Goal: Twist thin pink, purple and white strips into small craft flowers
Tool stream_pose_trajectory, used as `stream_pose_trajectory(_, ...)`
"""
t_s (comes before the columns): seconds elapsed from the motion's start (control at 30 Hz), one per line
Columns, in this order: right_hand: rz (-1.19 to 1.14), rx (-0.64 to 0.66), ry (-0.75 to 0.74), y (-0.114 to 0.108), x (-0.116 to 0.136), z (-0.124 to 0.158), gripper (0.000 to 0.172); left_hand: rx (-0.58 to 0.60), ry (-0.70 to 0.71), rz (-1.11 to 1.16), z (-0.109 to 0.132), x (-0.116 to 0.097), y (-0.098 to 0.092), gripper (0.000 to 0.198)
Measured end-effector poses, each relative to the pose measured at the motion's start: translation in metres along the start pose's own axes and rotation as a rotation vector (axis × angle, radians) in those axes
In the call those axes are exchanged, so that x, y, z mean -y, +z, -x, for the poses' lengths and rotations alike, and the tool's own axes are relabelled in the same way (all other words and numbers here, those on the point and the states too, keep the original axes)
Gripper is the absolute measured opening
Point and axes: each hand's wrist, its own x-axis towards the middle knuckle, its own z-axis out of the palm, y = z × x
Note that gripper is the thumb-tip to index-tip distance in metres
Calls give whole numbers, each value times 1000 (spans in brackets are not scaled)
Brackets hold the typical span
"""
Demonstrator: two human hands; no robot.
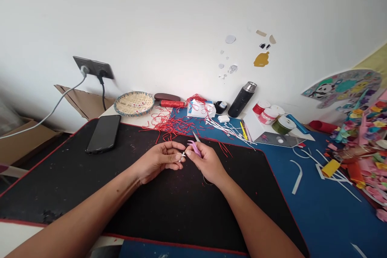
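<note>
Bare hands at work over a black mat [57, 181], seen from the head camera. Left hand [157, 162]: thumb and fingers pinched together on a small white piece [182, 156], possibly knotted cord but too small to resolve, held between the two hands above the far half of the mat. Right hand [207, 164]: fingers closed around pink tweezers [194, 148], with the metal tips [196, 137] pointing toward the far edge of the mat, not into the piece; one fingertip of this hand lies just beside the piece. The step in hand appears to be fine handling of the piece, with the tweezers held ready; the next move calls for bringing the tips round onto it under a firm left pinch. Around the mat: a black phone [103, 134] on its far left corner; a tangle of red strands [171, 125] just past its far edge; white cords [226, 130] beyond that edge, to the right; a woven basket [134, 103] and a steel-capped flask [242, 99] farther back; a blue table [317, 217] to its right, bearing white strips [298, 175] and a heap of coloured paper pieces [363, 161].
</note>
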Motion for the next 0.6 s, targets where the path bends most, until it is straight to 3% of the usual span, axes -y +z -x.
stream_pose_trajectory(0.3, 87, -112, -78, 5, 0, 3, 16, -101, 103, 11, -2, 6, 5, 47)
stream_pose_trajectory(0.6, 229, -138, -122, 3, 1, 4, 12, -60, 92, -66, 1, 5, 9, 45)
